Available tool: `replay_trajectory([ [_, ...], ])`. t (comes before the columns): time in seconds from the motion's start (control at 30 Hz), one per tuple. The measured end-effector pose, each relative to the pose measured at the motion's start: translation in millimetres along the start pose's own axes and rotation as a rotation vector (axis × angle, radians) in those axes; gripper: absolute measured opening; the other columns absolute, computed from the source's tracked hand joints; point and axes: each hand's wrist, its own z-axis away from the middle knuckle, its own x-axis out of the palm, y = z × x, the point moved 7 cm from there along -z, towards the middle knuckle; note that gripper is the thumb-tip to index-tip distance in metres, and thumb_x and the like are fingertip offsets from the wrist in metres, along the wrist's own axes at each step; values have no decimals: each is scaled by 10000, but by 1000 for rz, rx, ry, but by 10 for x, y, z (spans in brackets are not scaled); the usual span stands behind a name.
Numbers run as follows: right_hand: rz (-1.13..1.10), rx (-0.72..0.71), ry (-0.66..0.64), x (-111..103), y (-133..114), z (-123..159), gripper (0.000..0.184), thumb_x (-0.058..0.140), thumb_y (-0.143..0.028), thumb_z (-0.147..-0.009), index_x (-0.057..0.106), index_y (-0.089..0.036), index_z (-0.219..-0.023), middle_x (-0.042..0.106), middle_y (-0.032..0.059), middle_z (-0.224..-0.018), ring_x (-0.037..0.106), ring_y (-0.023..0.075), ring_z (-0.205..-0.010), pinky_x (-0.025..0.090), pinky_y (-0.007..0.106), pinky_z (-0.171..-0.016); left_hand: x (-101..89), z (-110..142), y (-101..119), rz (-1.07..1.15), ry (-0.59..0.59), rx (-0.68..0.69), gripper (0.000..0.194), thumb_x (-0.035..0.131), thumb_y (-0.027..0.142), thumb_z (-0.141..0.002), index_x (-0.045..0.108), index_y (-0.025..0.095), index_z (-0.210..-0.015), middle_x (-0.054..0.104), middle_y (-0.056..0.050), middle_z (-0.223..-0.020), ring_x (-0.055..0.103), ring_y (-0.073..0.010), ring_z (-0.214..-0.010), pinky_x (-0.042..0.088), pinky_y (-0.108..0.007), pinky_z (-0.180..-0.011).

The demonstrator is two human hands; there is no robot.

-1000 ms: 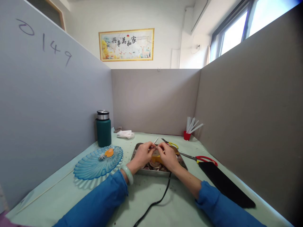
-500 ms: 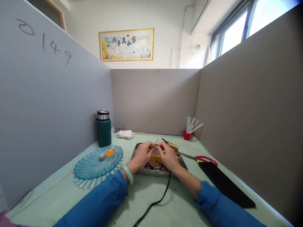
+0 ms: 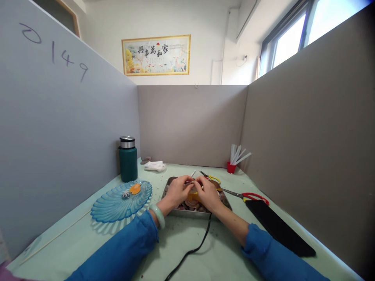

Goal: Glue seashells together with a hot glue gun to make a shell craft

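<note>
Over a shallow metal tray (image 3: pixel 187 214), my left hand (image 3: pixel 177 191) and my right hand (image 3: pixel 207 194) meet with their fingertips pinched close together. Whatever lies between the fingertips is too small and too covered to name. Shells (image 3: pixel 191 205) and a yellow-orange piece (image 3: pixel 193 196) lie in the tray below my hands, partly hidden by them. Just beyond my fingers a thin white stick (image 3: pixel 193 173) shows. A pale green bangle (image 3: pixel 158 216) circles my left wrist.
Left stand a blue shell-shaped dish (image 3: pixel 114 205) holding an orange piece (image 3: pixel 135 189), and a green bottle (image 3: pixel 128 164). White tissue (image 3: pixel 155 166) lies behind. Right are yellow-handled scissors (image 3: pixel 215 178), red-handled scissors (image 3: pixel 254 196), a black strip (image 3: pixel 279 226) and a red cup (image 3: pixel 231 168) of white sticks. A black cable (image 3: pixel 190 251) runs forward.
Hardly anything differs. Both hands stay pinched together over the tray, and the view has shifted very slightly.
</note>
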Motion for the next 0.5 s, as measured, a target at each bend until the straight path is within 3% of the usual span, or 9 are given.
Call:
replay_trajectory([
  [0.5,-2,7,26,-25,-16,6,193,421,-306,-867,536,-187,-767,594,24,-748,532,161,-700,364,250,-622,-5,-2,-29,-27,27,-7,135,517,221,-816,646,181,-826,677,-26,-781,585,-136,-694,430,-220,-658],
])
